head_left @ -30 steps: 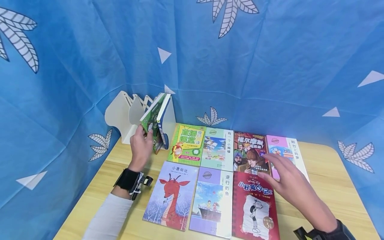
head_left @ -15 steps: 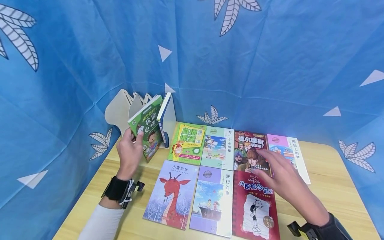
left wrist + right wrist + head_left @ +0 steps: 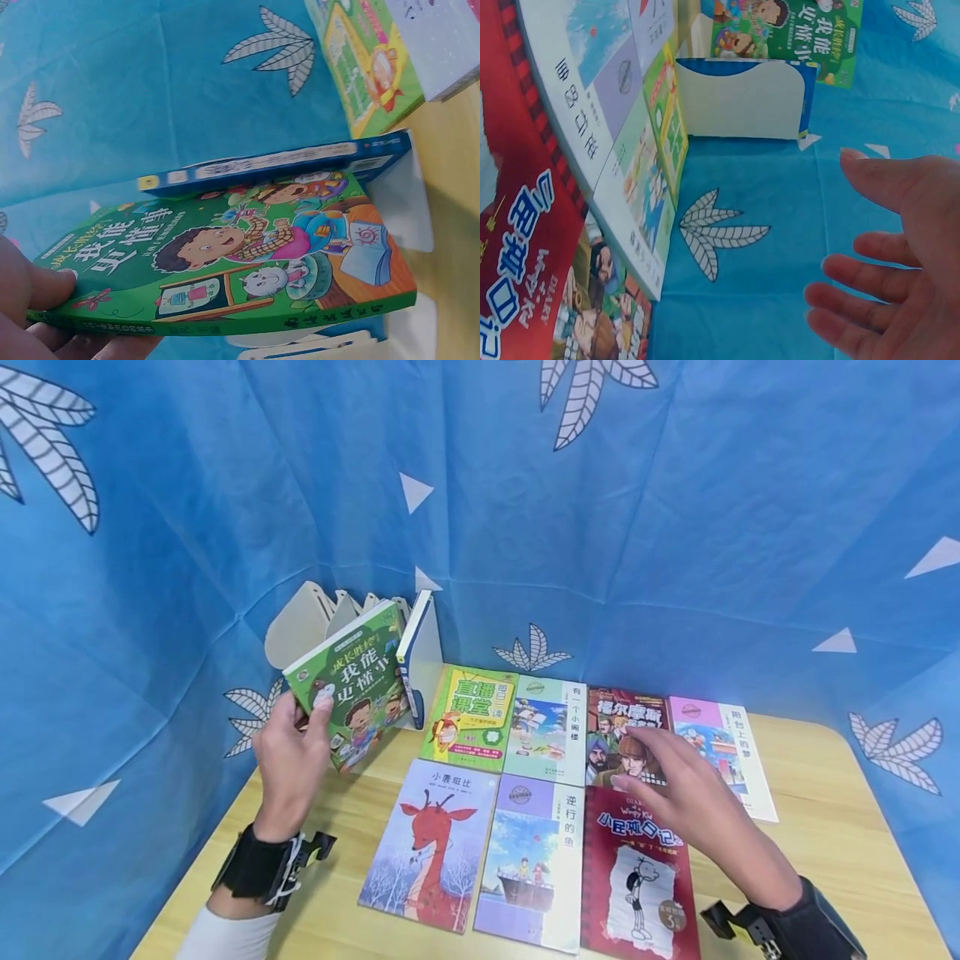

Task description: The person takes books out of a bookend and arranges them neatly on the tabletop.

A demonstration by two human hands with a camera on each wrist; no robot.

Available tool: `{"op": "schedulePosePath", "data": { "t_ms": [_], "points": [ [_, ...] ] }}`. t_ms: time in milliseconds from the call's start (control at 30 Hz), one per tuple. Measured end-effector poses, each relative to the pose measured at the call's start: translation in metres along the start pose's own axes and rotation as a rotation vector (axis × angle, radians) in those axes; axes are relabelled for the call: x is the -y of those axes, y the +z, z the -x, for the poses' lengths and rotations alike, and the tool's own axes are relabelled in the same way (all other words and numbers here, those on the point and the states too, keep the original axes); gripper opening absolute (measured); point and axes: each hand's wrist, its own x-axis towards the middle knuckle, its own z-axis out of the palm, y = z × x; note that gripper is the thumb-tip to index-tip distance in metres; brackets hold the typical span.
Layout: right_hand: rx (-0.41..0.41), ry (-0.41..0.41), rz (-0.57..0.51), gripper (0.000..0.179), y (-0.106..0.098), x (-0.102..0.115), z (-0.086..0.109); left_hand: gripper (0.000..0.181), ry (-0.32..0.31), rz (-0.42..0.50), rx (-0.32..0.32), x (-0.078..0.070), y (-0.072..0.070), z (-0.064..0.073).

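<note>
My left hand (image 3: 295, 758) grips a green children's book (image 3: 358, 685) by its lower left edge, thumb on the cover and fingers behind it. The book is tilted, its front cover facing me, in front of a white bookend rack (image 3: 296, 625). A blue book (image 3: 408, 664) stands upright in the rack's right end, beside the green one; in the left wrist view its blue spine (image 3: 262, 166) shows. My right hand (image 3: 686, 789) hovers over the Sherlock book (image 3: 618, 739) and the red diary book (image 3: 637, 877), holding nothing, its fingers relaxed and apart in the right wrist view.
Several books lie flat in two rows on the wooden table (image 3: 817, 860): a yellow-green one (image 3: 468, 718), a pale green one (image 3: 546, 727), a pink-white one (image 3: 720, 747), a deer book (image 3: 427, 847) and a purple-white one (image 3: 528, 864). A blue curtain (image 3: 525, 510) hangs behind.
My left hand has drawn the green book leftward and toward me, away from the blue book, and its cover has turned to face me. My right hand has shifted slightly left.
</note>
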Motion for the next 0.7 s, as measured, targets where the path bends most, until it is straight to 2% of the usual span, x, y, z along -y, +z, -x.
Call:
{"op": "schedulePosePath", "data": {
  "t_ms": [133, 400, 567, 700],
  "points": [
    [-0.009, -0.019, -0.008, 0.07, 0.002, 0.002, -0.003, 0.026, 0.011, -0.007, -0.006, -0.01, -0.012, 0.002],
    [0.027, -0.012, -0.045, 0.075, 0.005, 0.008, -0.01, 0.025, 0.048, -0.048, -0.031, -0.028, -0.034, 0.007],
    [0.075, 0.033, -0.066, 0.075, 0.005, 0.015, -0.013, 0.025, 0.051, -0.042, -0.017, -0.04, -0.04, 0.01],
    [0.098, 0.041, -0.096, 0.073, 0.007, 0.019, -0.016, 0.025, 0.034, -0.006, 0.03, -0.048, -0.039, 0.015]
  ]
}}
